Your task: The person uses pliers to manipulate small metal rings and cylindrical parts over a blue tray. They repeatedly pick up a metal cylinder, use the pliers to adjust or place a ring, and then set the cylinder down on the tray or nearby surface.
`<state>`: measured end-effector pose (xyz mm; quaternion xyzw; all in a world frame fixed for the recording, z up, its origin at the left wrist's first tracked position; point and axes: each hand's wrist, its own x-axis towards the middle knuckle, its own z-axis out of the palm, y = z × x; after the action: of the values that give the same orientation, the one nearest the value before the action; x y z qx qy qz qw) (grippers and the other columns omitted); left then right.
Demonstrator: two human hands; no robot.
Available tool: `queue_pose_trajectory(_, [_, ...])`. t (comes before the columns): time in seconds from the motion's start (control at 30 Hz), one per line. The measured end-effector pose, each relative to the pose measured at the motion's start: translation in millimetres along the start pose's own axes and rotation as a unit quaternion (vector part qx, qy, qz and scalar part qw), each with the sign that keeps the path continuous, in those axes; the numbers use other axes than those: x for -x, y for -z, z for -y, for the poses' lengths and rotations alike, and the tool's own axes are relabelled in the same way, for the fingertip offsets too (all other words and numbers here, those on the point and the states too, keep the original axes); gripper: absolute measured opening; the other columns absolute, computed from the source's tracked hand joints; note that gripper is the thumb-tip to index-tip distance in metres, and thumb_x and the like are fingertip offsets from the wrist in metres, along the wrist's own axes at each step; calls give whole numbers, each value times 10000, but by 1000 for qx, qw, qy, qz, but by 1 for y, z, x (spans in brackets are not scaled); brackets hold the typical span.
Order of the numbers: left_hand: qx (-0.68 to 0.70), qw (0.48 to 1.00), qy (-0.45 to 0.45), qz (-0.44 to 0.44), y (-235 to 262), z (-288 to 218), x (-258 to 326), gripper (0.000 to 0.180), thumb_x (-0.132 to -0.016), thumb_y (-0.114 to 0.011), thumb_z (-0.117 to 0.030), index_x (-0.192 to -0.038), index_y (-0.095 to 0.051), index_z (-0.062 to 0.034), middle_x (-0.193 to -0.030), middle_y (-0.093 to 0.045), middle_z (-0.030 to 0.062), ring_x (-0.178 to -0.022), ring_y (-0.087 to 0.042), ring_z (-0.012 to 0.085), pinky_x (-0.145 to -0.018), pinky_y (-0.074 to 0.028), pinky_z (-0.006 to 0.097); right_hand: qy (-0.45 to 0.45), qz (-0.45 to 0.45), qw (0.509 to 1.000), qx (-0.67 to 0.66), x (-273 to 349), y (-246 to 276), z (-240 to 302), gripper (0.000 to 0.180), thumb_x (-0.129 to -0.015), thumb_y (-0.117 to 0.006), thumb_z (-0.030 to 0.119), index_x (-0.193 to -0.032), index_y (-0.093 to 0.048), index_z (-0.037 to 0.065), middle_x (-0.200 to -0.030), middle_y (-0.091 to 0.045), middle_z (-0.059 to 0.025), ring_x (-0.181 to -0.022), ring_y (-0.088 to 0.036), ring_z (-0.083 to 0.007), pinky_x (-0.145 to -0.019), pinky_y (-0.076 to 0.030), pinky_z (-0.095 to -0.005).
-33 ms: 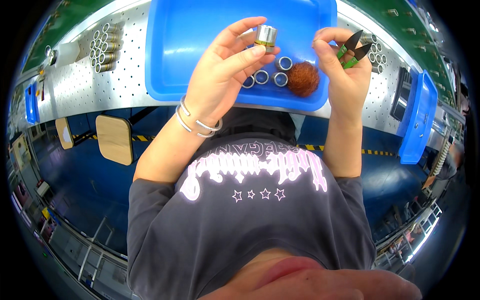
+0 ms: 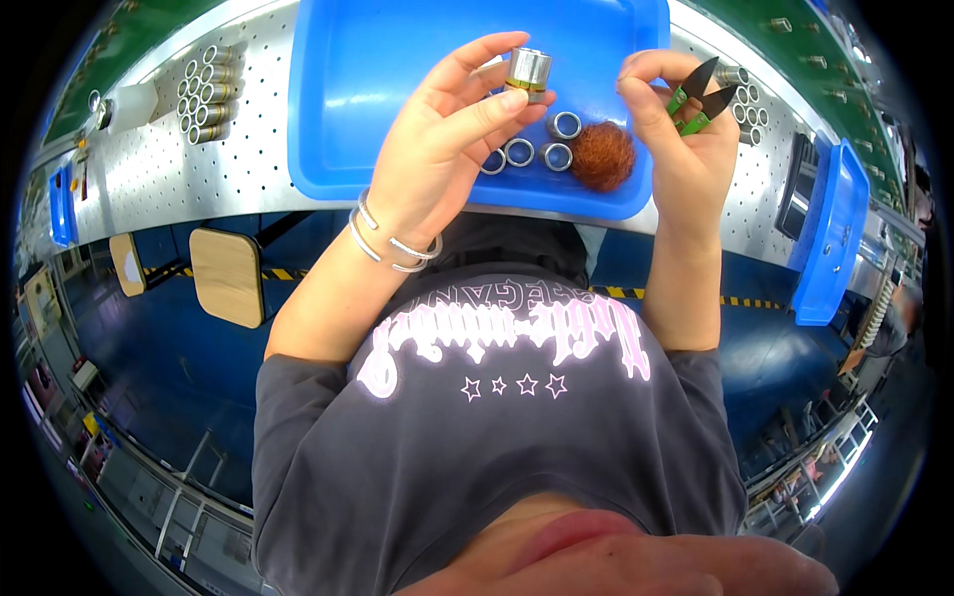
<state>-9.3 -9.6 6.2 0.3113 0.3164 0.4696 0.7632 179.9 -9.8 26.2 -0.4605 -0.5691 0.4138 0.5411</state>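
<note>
The large blue tray [image 2: 348,119] stands on a perforated metal table [image 2: 263,65]; in its near part there are several short metal sleeves [image 2: 556,157], showing their round openings, and a ball of reddish-brown fibre [image 2: 603,159], which is just beside the sleeves on their right; the left hand [image 2: 437,134] partly covers this group, so I cannot tell the full number.

The left hand is above the tray; its thumb and fingers are closed around a silver metal fitting [image 2: 531,70] with a yellowish band near its lower end, and this fitting is held about upright, over the inside of the tray; the right hand [image 2: 686,134] is at the right edge of the tray, with the fingers curled around green-handled snips [image 2: 698,122]; the black blades are apart and point up to the right; its thumb and index finger come close together, but I cannot tell if something thin is between them.

Outside the tray, a cluster of metal tubes [image 2: 207,96] is on the left, and another cluster [image 2: 750,114] is near the right hand; farther right there is a second blue tray [image 2: 833,233] with some small pieces in it, too small to identify.
</note>
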Motion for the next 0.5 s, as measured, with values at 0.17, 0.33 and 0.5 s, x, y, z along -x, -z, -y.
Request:
queue_pose_trajectory(0.17, [33,999,0,4,2,-2,0,433,-894,-541,-87,-1309,-437,-21,-1173,-567,145,-1085,-578,251,-935,-474,302,8,36,999,-15,-3,-4,5,85,-841,-644,21,-910,-598,-1,-849,-603,-13,-689,-522,-39,-598,-399,-166])
queue_pose_trajectory(0.33, [36,999,-7,9,2,-1,-1,434,-887,-544,-78,-1305,-443,-21,-1153,-581,145,-1071,-587,239,-928,-474,297,13,88,993,-72,-6,-4,6,100,-856,-616,6,-941,-574,-24,-881,-598,-45,-780,-574,-94,-680,-459,-208])
queue_pose_trajectory(0.5, [7,1000,-11,-4,1,-1,-1,400,-868,-591,-79,-1256,-506,-34,-1125,-604,123,-1022,-599,200,-919,-463,304,6,130,983,-127,-11,-11,11,126,-871,-599,24,-979,-562,-30,-870,-590,-47,-767,-571,-109,-693,-461,-225])
